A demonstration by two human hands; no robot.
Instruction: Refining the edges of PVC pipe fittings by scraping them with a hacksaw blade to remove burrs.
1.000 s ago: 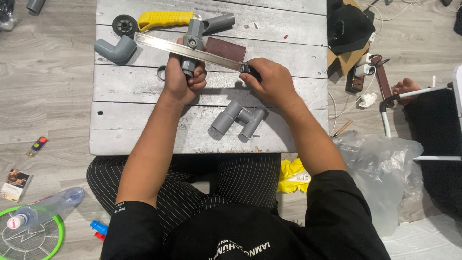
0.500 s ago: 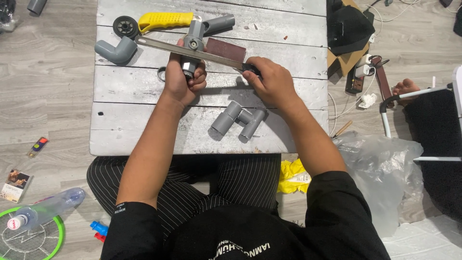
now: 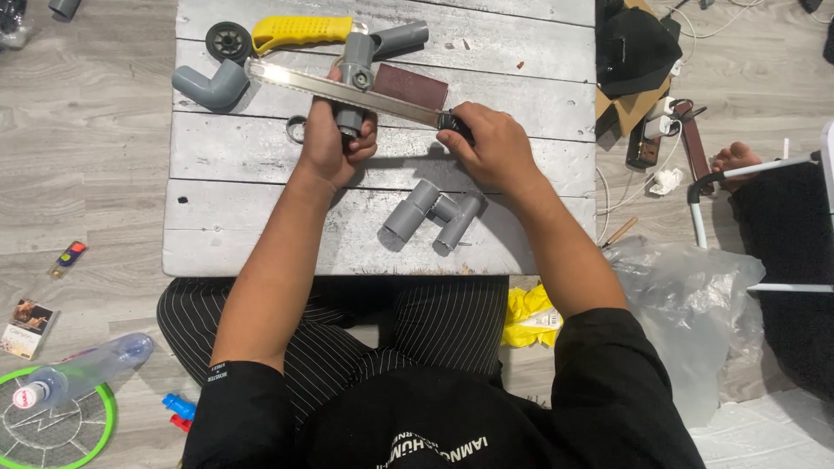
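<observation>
My left hand [image 3: 333, 139] grips a grey pipe fitting [image 3: 354, 68] that stands up from the white wooden table [image 3: 261, 234]. My right hand [image 3: 491, 143] holds the dark handle of a long saw blade [image 3: 343, 89], which lies across the fitting and reaches left to a grey elbow pipe [image 3: 208, 84]. A brown block [image 3: 410, 84] lies just behind the blade. Close to my right wrist sits a grey U-shaped pipe piece [image 3: 434, 213].
At the table's far edge lie a yellow-handled tool [image 3: 300, 31], a black wheel [image 3: 228, 40] and a grey pipe length [image 3: 401, 36]. To the right, the floor holds a clear plastic bag [image 3: 695, 304], yellow gloves [image 3: 532, 317] and cables. A bottle [image 3: 82, 369] lies at left.
The saw blade has slid further left across the fitting, its tip now at the elbow pipe. My right hand moved left with it. My left hand kept its grip.
</observation>
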